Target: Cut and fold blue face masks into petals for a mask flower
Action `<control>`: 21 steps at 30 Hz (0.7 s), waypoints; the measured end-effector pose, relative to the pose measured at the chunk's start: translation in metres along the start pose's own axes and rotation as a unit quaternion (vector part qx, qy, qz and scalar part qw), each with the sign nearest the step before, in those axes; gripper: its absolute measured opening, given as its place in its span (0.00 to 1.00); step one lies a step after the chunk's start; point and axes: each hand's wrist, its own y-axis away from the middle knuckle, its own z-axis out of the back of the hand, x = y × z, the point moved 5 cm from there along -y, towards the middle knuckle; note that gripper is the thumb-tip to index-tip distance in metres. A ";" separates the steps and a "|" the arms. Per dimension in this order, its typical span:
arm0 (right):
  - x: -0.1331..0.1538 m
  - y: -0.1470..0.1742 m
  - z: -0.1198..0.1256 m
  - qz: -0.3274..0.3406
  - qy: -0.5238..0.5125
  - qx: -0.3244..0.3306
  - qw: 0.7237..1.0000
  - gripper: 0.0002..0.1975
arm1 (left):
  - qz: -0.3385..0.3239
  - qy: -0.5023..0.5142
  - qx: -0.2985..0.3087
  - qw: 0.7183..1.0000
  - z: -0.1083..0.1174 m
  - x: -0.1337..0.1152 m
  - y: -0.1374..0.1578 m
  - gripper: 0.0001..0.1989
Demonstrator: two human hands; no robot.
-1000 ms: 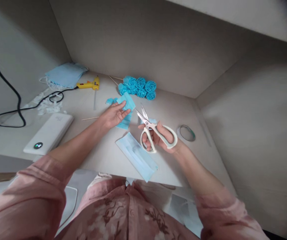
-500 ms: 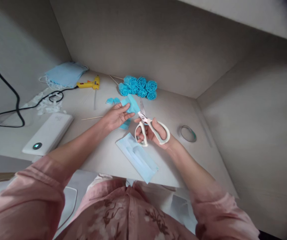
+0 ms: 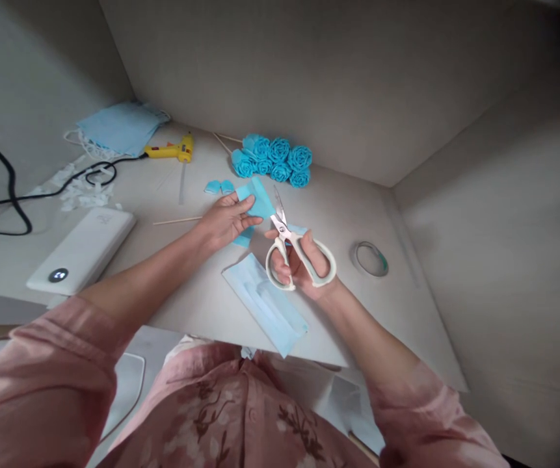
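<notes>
Room to pass right of centre, over table [image 3: 345, 218] between right hand [image 3: 299, 270] and tape roll [image 3: 384, 261]. Centre blocked: scissors [image 3: 282, 230], left hand [image 3: 226, 222] with blue piece [image 3: 259, 197]. Upper centre: flowers [image 3: 272, 159], wall [image 3: 280, 78] behind. Left: power bank [image 3: 84, 253], glue gun [image 3: 170, 151], looped cord [image 3: 13, 188].

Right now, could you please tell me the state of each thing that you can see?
Scissors: open, held in the right hand
Blue piece: held in the left hand
Glue gun: lying down, heat unknown
Power bank: display lit
Black cord: looped
Blue flowers: bunched together
Tape roll: lying flat
Single mask: laid out, creased
Mask stack: piled
</notes>
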 end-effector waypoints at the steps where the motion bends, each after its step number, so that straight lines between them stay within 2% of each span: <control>1: 0.000 0.000 0.000 -0.001 -0.004 -0.001 1.000 0.33 | -0.001 0.000 0.001 1.000 0.000 0.000 0.000 0.04; 13: -0.002 0.001 0.001 -0.013 -0.002 -0.017 1.000 0.34 | -0.011 -0.012 0.009 1.000 0.002 0.000 -0.002 0.03; 21: -0.001 0.001 -0.002 -0.029 -0.011 -0.036 0.999 0.31 | -0.012 -0.019 0.010 1.000 0.002 -0.001 -0.003 0.03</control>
